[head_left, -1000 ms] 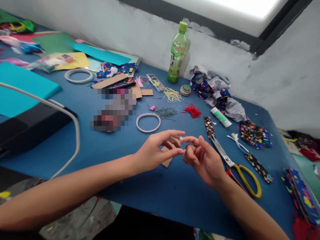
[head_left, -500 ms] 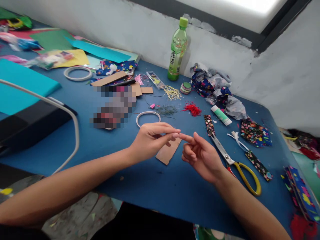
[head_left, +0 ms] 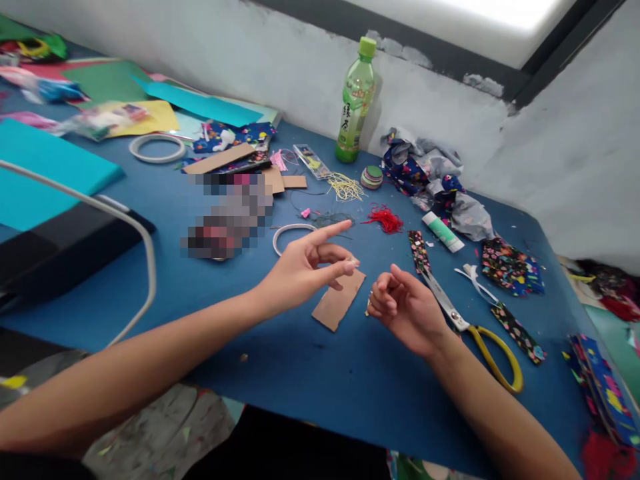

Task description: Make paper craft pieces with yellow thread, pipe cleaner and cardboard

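My left hand (head_left: 313, 263) hovers over a piece of brown cardboard (head_left: 336, 308), index finger stretched out. Its thumb and middle finger pinch together, with a tiny pale bit at their tips, too small to name. To the right, my right hand (head_left: 407, 308) has its fingers curled in. A small yellowish scrap (head_left: 369, 305) shows at the edge of those fingers, and I cannot make out what it is. Scissors (head_left: 457, 317) with yellow handles lie beside my right hand, their blades on a floral fabric strip (head_left: 418, 248). The two hands are apart.
Behind the hands are a white tape ring (head_left: 280, 243), red threads (head_left: 385, 219), yellow threads (head_left: 346, 187) and a glue stick (head_left: 443, 231). A green tea bottle (head_left: 356, 100) stands by the wall near crumpled fabric (head_left: 425, 163). A pale cable (head_left: 150, 267) arches at left.
My hands, which touched at the fingertips, have separated. The left index finger has lifted and straightened, and the right index finger has curled in. A yellowish scrap now shows by the right fingers.
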`<control>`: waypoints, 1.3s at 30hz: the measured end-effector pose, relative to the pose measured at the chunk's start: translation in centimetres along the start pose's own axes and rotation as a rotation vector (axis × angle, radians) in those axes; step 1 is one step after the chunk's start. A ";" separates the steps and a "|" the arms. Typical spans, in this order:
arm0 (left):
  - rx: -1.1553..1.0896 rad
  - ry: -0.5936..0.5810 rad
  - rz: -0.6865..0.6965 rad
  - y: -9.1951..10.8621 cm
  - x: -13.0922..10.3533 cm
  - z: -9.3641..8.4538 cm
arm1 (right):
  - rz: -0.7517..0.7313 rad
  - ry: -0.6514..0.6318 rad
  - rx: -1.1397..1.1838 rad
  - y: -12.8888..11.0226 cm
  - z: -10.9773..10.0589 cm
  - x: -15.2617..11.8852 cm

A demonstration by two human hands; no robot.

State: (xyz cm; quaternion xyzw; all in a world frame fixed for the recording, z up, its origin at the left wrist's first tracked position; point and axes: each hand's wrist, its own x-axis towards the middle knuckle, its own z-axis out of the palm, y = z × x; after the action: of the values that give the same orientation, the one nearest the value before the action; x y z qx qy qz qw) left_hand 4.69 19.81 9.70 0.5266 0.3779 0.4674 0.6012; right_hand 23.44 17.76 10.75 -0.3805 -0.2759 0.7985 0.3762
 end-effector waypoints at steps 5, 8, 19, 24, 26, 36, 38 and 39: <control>0.024 -0.049 -0.015 -0.3 0.1 -0.1 | -0.088 0.031 -0.116 0.7 0.2 -0.4; 0.099 -0.079 -0.068 -0.3 0.2 -0.2 | -0.225 0.068 -0.257 0.8 0.1 -0.5; 0.125 -0.284 -0.223 -1.4 -0.4 0.8 | -0.927 0.103 -1.261 1.8 -1.0 -0.3; 0.369 -0.342 -0.077 -1.3 0.0 0.1 | -0.850 0.147 -1.216 0.9 -1.1 -0.4; 0.592 -0.267 0.063 -1.2 0.5 -0.6 | -0.820 0.245 -1.038 -0.5 -0.8 -1.3; 1.208 -0.365 0.158 -2.4 0.4 -1.2 | -0.985 0.139 -1.016 -2.5 1.4 -5.1; 1.215 -0.353 0.156 -2.6 0.1 -0.8 | -0.842 0.097 -1.180 -0.2 0.9 -3.2; 1.202 -0.345 0.155 -2.7 0.1 -0.7 | -0.772 0.078 -1.260 1.1 0.5 -2.1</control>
State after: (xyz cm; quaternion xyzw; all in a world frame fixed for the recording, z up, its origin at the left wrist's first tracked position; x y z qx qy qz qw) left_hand 4.44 20.06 6.95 0.8661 0.4329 0.1239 0.2169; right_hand 23.55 15.33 11.05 -0.4284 -0.7827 0.2854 0.3499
